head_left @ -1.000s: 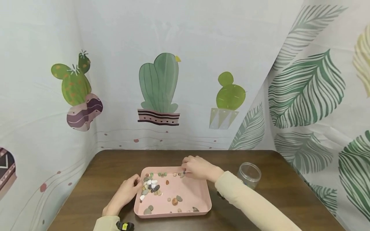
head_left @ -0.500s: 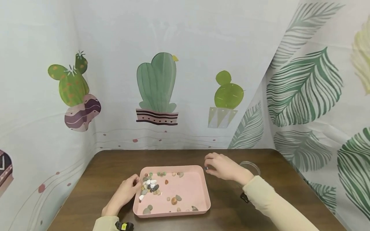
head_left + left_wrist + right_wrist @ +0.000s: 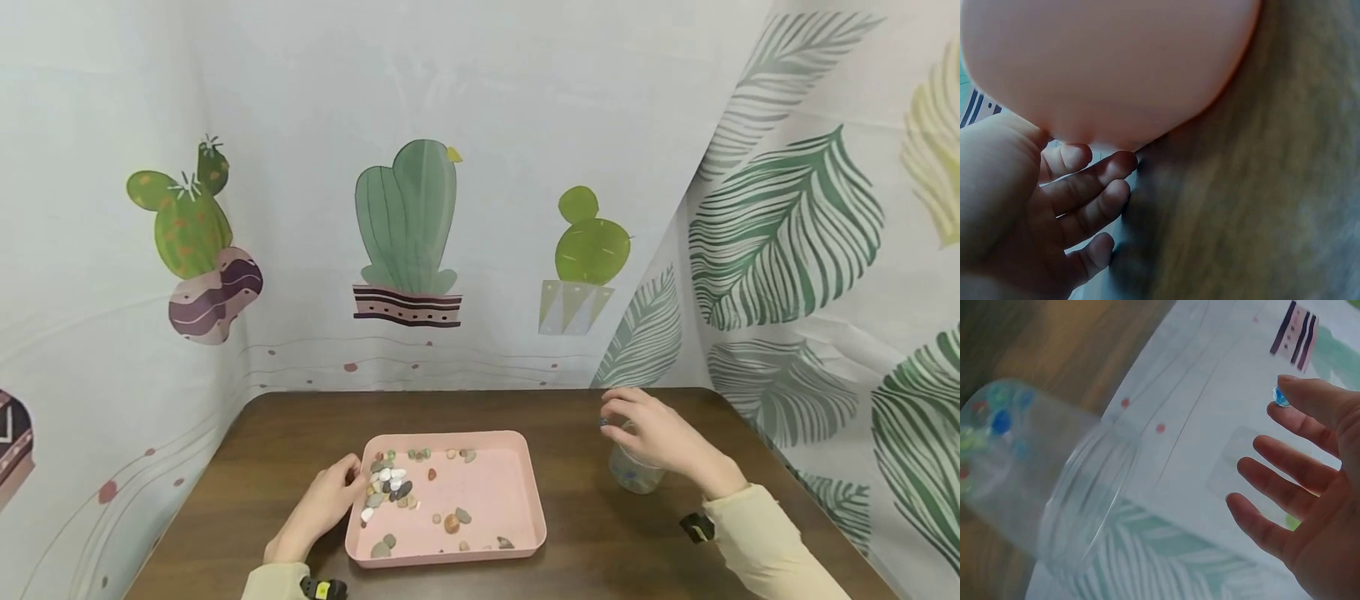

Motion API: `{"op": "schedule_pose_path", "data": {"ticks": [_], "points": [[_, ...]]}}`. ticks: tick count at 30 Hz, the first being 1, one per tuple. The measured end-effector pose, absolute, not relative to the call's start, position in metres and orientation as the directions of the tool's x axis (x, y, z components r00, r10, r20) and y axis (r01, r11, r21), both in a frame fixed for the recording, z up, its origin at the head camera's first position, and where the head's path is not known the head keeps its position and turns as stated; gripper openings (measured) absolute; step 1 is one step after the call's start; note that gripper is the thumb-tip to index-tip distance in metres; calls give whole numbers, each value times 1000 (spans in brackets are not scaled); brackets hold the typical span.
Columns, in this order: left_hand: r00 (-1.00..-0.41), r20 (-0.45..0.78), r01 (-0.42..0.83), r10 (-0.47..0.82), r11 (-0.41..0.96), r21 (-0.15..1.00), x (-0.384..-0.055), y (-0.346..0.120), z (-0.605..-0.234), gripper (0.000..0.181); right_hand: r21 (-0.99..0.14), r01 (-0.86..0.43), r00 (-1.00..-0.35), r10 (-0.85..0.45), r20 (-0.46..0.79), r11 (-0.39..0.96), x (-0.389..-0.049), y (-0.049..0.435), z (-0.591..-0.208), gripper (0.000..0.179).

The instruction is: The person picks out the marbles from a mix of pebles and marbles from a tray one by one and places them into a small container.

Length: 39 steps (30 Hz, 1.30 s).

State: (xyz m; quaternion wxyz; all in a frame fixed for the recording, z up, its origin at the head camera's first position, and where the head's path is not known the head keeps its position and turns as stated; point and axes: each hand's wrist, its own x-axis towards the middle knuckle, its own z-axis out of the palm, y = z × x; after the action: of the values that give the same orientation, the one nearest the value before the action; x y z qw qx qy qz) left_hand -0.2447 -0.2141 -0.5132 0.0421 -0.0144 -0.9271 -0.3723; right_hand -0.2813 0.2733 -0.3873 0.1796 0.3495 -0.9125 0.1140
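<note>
In the head view a pink tray [image 3: 487, 492] lies on the table with several pebbles in it. My left hand [image 3: 324, 502] holds the tray's left rim; in the left wrist view the thumb tip is hidden behind the tray wall, while the other fingers [image 3: 1094, 209] bend loosely below. My right hand [image 3: 663, 433] is above the clear jar [image 3: 636, 473], partly covering its mouth. Between thumb and index finger it pinches a small blue glass bead [image 3: 1280, 396]. Several coloured beads [image 3: 1001, 421] lie at the bottom of the jar.
White pebbles [image 3: 397, 473] bunch with dark and tan ones at the tray's left side. Others are scattered along its far and near edges. The brown wooden table [image 3: 577, 550] backs onto a white hanging cloth [image 3: 495, 208] with printed plants.
My right hand has lifted from the tray's far right corner with the blue glass bead and moved right, to above the jar. My left hand stays at the tray's rim.
</note>
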Motion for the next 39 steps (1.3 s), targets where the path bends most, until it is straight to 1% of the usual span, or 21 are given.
{"op": "schedule_pose_path", "data": {"ticks": [4, 7, 14, 21, 25, 29, 34, 39], "points": [[-995, 95, 70, 5, 720, 691, -245, -213, -514, 16, -151, -628, -747, -537, 392, 763, -275, 291, -390, 11], [-996, 92, 68, 5, 715, 696, -245, -213, -515, 17, -186, -599, -774, -505, 382, 778, -274, 300, -393, 12], [-996, 93, 66, 2, 715, 696, -246, -212, -511, 16, -191, -602, -760, -483, 435, 776, -281, 322, -404, 14], [-997, 71, 45, -7, 715, 698, -245, -212, -513, 14, -192, -585, -769, -464, 439, 788, -288, 339, -423, 16], [-996, 92, 61, -4, 715, 697, -245, -212, -514, 13, -219, -552, -793, -426, 435, 805, -289, 345, -433, 16], [-995, 100, 67, -3, 721, 689, -244, -212, -513, 13, -253, -520, -823, -399, 406, 816, -289, 348, -440, 14], [-997, 83, 52, -7, 725, 686, -244, -212, -513, 13, -259, -517, -823, -391, 413, 816, -290, 351, -449, 12], [-996, 91, 61, -4, 719, 693, -243, -214, -511, 13, -275, -509, -827, -374, 420, 816, -293, 351, -454, 10]]}}
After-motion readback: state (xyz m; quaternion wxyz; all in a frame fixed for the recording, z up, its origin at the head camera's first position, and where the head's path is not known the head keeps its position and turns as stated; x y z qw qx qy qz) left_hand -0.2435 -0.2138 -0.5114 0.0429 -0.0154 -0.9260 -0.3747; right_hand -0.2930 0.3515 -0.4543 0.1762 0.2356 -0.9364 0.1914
